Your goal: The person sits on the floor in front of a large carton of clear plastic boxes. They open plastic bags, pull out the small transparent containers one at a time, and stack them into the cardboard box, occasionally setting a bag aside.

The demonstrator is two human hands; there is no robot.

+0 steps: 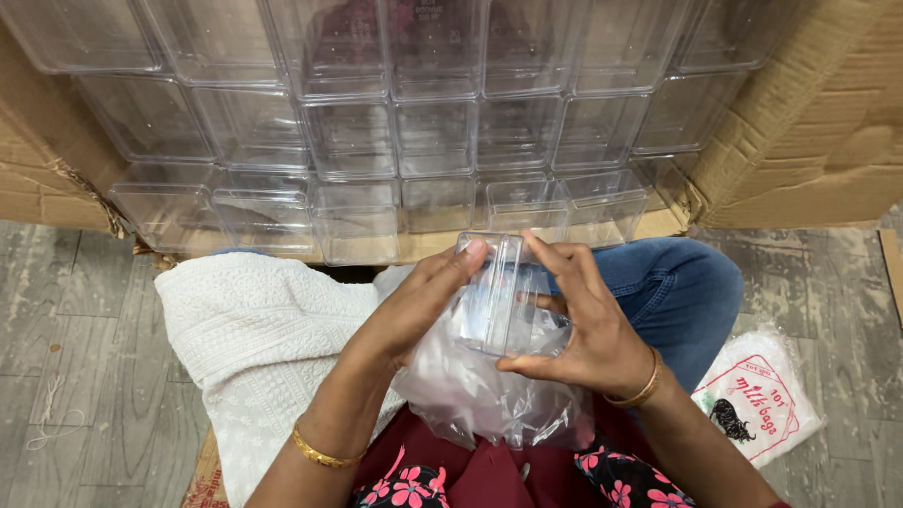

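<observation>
A clear plastic box (500,293) sits between both hands, held above the lap and just in front of the stacked boxes. It is small and rectangular, tilted so that one long edge points up toward the carton. The left hand (414,306) wraps its left side, with the fingers (461,261) laid along the upper edge — this grip is clamped on the box. The right hand (588,325) holds the right side, its thumb under the lower corner and its forefinger over the top edge (another finger presses against the near face), so that grip too is closed on the box.

Directly beneath the box lies a crumpled clear bag (480,390), bunched in the lap and touching the underside of both hands. Each wrist wears a gold bangle (320,453). A maroon cloth with pink flowers (470,480) shows at the bottom edge.

To the left, a white embroidered cloth (254,329) covers one knee; to the right, a knee in blue jeans (687,292) juts out. Beyond the hands stands an open cardboard carton (809,132) lying on its side, packed with rows of stacked boxes (376,132) — all clear and alike. On the grey wooden floor (75,339), right of the jeans, lies a white printed bag (757,395), well apart from the hands.
</observation>
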